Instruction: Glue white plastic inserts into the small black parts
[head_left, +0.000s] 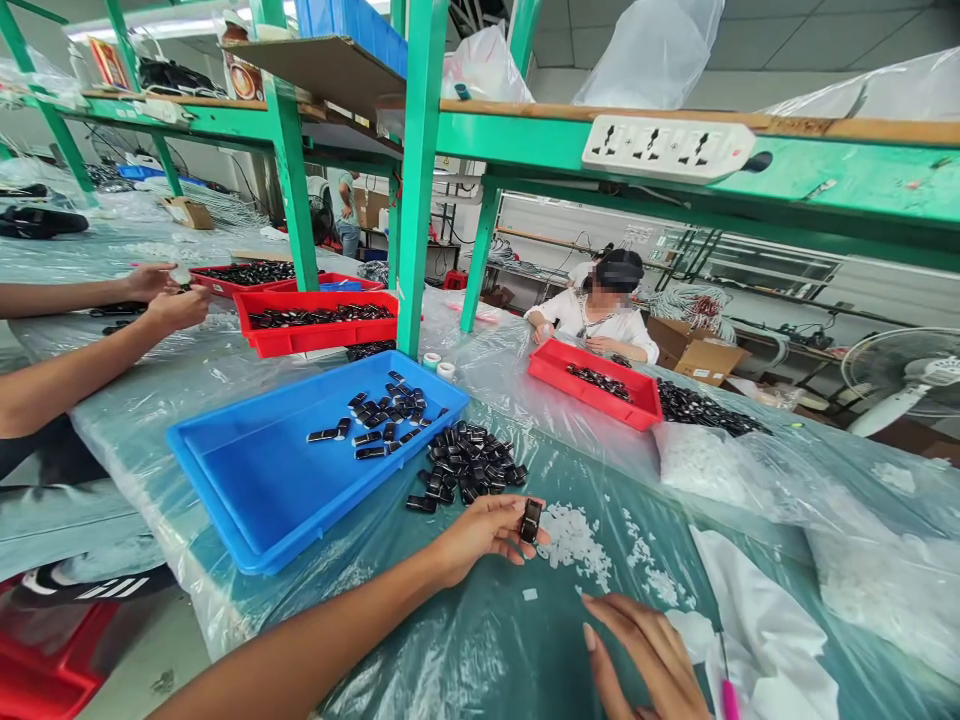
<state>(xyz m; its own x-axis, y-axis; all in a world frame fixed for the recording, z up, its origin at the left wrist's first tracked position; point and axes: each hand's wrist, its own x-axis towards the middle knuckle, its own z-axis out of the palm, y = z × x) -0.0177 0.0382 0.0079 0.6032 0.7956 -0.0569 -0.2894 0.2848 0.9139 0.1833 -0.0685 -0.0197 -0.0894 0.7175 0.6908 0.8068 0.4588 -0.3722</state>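
Between the thumb and fingers of my left hand [480, 540] is a small black glossy plastic piece [530, 521], held upright above the table. My right hand [645, 650] hangs low at the front with its fingers apart and nothing in them. Just beyond the hands lies a scatter of small white translucent pieces [577, 545], with a single white piece [530, 595] apart from them. A heap of similar black pieces [472, 465] sits behind my left hand. More black pieces [390, 410] lie in the blue tray [247, 470] to the left.
A white cloth [772, 620] and a pink-handled tool [729, 698] lie at right, near bags of white pieces [705, 465]. Red trays [315, 340] stand beyond. A green shelf post [420, 200] rises behind the blue tray. Co-workers' hands [176, 300] are at left; another person sits opposite.
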